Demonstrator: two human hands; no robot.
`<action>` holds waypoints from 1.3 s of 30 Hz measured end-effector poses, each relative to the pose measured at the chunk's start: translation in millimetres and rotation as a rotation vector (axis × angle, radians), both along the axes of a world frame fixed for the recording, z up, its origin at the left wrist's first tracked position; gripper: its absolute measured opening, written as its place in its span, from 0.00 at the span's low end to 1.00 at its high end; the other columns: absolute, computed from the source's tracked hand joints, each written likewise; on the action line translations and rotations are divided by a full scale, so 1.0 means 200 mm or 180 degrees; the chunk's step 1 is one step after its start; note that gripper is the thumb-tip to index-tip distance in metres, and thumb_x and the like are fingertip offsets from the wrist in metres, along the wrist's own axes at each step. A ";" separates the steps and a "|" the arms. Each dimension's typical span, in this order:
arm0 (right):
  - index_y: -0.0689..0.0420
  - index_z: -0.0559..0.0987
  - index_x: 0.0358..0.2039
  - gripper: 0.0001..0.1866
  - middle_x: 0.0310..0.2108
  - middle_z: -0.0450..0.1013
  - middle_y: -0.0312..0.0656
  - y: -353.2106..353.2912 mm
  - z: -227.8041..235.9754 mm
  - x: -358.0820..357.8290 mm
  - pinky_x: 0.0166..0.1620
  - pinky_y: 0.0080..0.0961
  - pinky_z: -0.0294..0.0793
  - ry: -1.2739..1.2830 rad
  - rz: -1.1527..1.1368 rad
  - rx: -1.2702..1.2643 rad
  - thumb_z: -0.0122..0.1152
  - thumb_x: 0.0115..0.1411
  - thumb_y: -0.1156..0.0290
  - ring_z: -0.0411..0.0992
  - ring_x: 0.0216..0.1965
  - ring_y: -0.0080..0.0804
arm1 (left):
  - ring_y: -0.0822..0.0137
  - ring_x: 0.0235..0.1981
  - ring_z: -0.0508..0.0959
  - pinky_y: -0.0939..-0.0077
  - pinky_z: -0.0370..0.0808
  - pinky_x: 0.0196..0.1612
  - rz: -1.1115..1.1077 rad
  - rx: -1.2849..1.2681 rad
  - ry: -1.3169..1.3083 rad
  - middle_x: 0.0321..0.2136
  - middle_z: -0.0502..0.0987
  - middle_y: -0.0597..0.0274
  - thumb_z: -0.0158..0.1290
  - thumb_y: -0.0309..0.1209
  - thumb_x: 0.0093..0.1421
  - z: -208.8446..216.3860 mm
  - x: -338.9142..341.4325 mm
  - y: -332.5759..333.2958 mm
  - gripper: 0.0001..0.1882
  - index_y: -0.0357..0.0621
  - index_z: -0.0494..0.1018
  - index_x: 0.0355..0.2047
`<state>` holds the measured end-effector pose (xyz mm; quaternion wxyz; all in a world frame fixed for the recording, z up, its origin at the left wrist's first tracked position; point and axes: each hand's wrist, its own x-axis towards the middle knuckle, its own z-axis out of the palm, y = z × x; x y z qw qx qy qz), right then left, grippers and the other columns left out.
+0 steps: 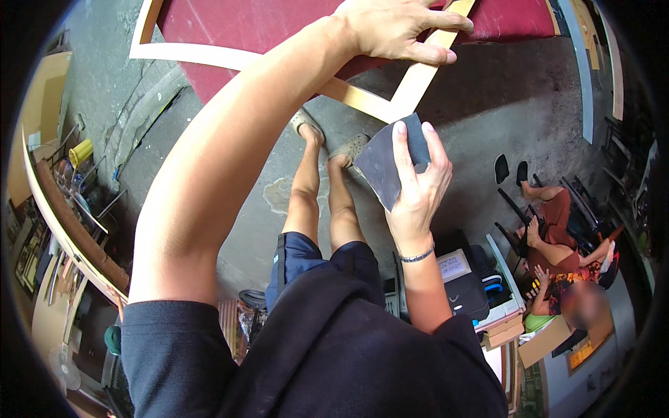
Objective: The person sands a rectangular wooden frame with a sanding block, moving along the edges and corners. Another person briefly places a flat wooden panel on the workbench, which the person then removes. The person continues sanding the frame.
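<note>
You are standing over a grey concrete floor (481,90) in a cluttered workshop, with a shelf of tools and a yellow roll (80,151) sitting at the far left and a dark red panel (244,28) lying ahead. Your left hand (397,28) is closing around the pale wooden frame (418,76), while your right hand (416,188) is gripping a dark sheet of sandpaper (387,164) just below the frame's corner. Farther right, a cardboard box (540,341) is lying by a seated person (557,237), with bare floor staying open beyond the frame.

Even daylight, soft shadows, sharp centre (fisheye-bent, dark-vignetted rim).
</note>
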<state>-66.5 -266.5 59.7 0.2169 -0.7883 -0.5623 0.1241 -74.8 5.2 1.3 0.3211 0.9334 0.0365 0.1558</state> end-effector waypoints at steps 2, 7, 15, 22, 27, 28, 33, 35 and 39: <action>0.50 0.76 0.65 0.31 0.64 0.63 0.53 0.07 -0.01 0.01 0.61 0.41 0.64 -0.0120 0.0006 -0.0147 0.61 0.59 0.76 0.66 0.61 0.50 | 0.47 0.72 0.57 0.43 0.45 0.75 -0.0006 -0.0026 -0.0002 0.70 0.56 0.43 0.51 0.59 0.60 -0.01 0.01 -0.01 0.37 0.50 0.71 0.62; 0.49 0.74 0.66 0.32 0.64 0.64 0.54 0.02 0.00 0.01 0.61 0.41 0.63 -0.0192 0.0058 -0.0228 0.58 0.59 0.77 0.66 0.61 0.50 | 0.48 0.72 0.57 0.42 0.46 0.75 0.0018 0.0083 -0.0067 0.70 0.56 0.43 0.51 0.59 0.60 -0.01 0.01 0.00 0.37 0.50 0.71 0.62; 0.49 0.75 0.66 0.32 0.65 0.63 0.54 0.05 0.02 0.01 0.62 0.41 0.63 -0.0175 0.0014 -0.0279 0.58 0.59 0.78 0.65 0.61 0.51 | 0.47 0.72 0.58 0.41 0.46 0.75 0.0006 0.0129 -0.0058 0.70 0.56 0.43 0.51 0.59 0.60 -0.02 0.01 0.00 0.36 0.50 0.71 0.62; 0.49 0.75 0.66 0.32 0.65 0.64 0.54 0.11 0.00 0.01 0.63 0.42 0.63 -0.0050 -0.0012 -0.0217 0.57 0.59 0.77 0.65 0.62 0.52 | 0.46 0.72 0.58 0.40 0.46 0.74 0.0042 0.0209 -0.0102 0.70 0.57 0.43 0.51 0.60 0.60 -0.02 0.01 0.00 0.37 0.50 0.71 0.62; 0.49 0.75 0.66 0.31 0.65 0.63 0.54 0.10 -0.01 0.02 0.63 0.42 0.63 -0.0060 0.0040 -0.0192 0.58 0.60 0.76 0.66 0.61 0.51 | 0.46 0.72 0.58 0.40 0.47 0.74 0.0034 0.0255 -0.0023 0.70 0.58 0.43 0.50 0.59 0.60 -0.01 0.01 0.02 0.38 0.50 0.70 0.63; 0.49 0.75 0.66 0.31 0.65 0.63 0.55 0.16 -0.01 0.02 0.63 0.42 0.63 -0.0038 0.0038 -0.0258 0.57 0.60 0.75 0.66 0.61 0.52 | 0.46 0.72 0.58 0.40 0.47 0.74 0.0027 0.0273 -0.0033 0.70 0.58 0.43 0.50 0.59 0.60 -0.02 0.02 0.01 0.37 0.50 0.70 0.63; 0.49 0.75 0.66 0.32 0.65 0.63 0.55 0.01 -0.01 0.02 0.61 0.41 0.63 -0.0045 0.0039 -0.0169 0.57 0.59 0.78 0.66 0.61 0.52 | 0.46 0.71 0.58 0.40 0.47 0.74 0.0061 0.0218 -0.0014 0.70 0.57 0.43 0.50 0.58 0.61 0.00 0.01 0.00 0.36 0.51 0.70 0.62; 0.49 0.75 0.66 0.32 0.65 0.63 0.55 0.08 -0.01 0.01 0.61 0.41 0.64 -0.0022 0.0005 -0.0179 0.57 0.59 0.78 0.66 0.61 0.52 | 0.46 0.72 0.58 0.40 0.47 0.74 0.0078 0.0216 0.0148 0.71 0.56 0.44 0.50 0.59 0.61 0.01 0.01 0.00 0.36 0.51 0.70 0.63; 0.49 0.74 0.66 0.31 0.65 0.63 0.55 0.10 -0.03 0.03 0.61 0.41 0.64 -0.0074 0.0097 -0.0132 0.58 0.60 0.76 0.66 0.60 0.51 | 0.48 0.72 0.57 0.41 0.46 0.75 0.0039 0.0261 0.0012 0.71 0.56 0.44 0.51 0.59 0.60 0.00 0.00 0.00 0.36 0.51 0.71 0.62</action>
